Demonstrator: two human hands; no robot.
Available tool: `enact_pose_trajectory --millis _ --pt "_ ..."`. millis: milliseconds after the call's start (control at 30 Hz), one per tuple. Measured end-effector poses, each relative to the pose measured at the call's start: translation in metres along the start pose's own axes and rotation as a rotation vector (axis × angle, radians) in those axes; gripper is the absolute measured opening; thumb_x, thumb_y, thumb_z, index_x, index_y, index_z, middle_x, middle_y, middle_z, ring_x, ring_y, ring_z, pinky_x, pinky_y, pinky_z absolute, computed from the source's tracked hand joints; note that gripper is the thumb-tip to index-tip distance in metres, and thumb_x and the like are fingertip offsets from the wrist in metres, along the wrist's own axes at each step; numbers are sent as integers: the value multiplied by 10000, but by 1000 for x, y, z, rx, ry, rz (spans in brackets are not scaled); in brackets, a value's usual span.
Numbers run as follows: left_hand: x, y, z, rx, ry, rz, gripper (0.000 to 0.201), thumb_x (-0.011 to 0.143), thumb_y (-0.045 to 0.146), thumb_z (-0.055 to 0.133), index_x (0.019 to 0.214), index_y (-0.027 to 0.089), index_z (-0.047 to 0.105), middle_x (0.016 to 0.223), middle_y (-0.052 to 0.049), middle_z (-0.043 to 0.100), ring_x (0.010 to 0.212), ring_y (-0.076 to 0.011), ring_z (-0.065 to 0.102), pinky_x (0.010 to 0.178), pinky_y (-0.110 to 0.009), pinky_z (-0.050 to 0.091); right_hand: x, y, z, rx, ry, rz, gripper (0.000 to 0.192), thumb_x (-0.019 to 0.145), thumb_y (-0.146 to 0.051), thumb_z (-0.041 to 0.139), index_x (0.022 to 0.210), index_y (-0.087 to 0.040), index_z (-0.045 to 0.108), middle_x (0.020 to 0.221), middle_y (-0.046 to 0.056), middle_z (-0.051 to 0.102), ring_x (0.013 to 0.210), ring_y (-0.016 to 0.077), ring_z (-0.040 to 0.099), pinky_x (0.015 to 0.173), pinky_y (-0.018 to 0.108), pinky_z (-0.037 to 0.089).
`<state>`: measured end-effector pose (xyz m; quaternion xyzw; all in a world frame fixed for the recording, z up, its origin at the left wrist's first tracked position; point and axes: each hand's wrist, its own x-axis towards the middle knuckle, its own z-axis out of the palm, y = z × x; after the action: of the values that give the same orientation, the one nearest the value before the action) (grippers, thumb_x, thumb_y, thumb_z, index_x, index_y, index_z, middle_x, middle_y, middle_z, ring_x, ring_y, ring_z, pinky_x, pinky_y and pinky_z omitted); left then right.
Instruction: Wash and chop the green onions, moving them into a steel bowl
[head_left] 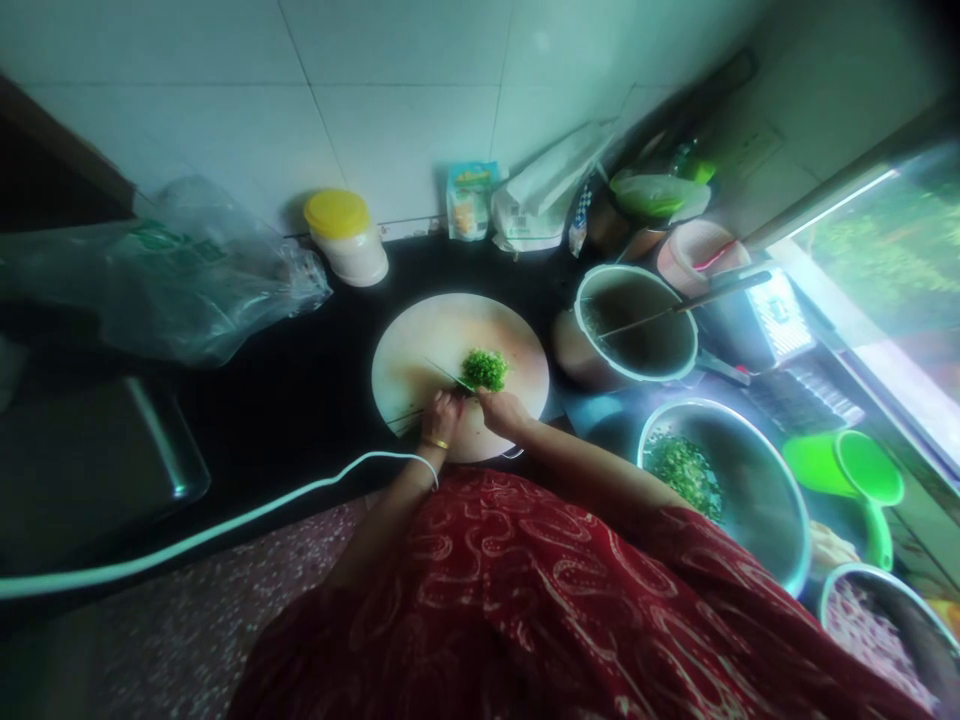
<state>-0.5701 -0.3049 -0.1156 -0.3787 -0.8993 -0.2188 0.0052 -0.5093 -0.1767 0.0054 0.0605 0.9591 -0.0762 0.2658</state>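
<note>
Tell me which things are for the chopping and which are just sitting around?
In use: left hand on the knife; right hand by the chopped greens; round cutting board; steel bowl with greens.

Lying about: yellow-lidded jar, plastic bag, packets, pot, green colander.

- Garment (570, 600): deep red fabric w/ pale pink swirl/paisley print, covers torso, near centre to right.
- Sleeves short; both forearms bare.
- Left hand (441, 418): gold bangle (435, 443) at wrist, thin white band (429, 466) just nearer.
- Right hand (501, 410): no jewellery visible.
</note>
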Motion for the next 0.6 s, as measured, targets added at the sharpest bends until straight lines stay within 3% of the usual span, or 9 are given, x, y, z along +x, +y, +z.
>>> enact_pose_trajectory --millis 267,433,600 --pt "0 -1 3 14 -57 -68 225 919 198 439 873 161 656 901 -138 665 909 -258 596 813 -376 466 -5 -6 5 -31 -26 0 327 917 -142 413 1241 -149 456 1041 139 696 984 255 669 775 322 502" --pt "0 0 2 0 2 -69 241 941 214 407 934 167 643 945 -124 664 902 -240 594 808 -358 462 -7 2 7 -13 25 -15 358 898 -99 359 1235 -145 470 1031 135 698 967 252 672 776 324 500" --pt "-1 -1 2 -2 -22 -72 219 937 224 428 918 162 637 955 -130 662 927 -244 590 826 -355 457 -5 1 10 -10 15 -19 370 875 -110 394 1236 -134 472 1041 144 694 987 264 663 776 332 504"
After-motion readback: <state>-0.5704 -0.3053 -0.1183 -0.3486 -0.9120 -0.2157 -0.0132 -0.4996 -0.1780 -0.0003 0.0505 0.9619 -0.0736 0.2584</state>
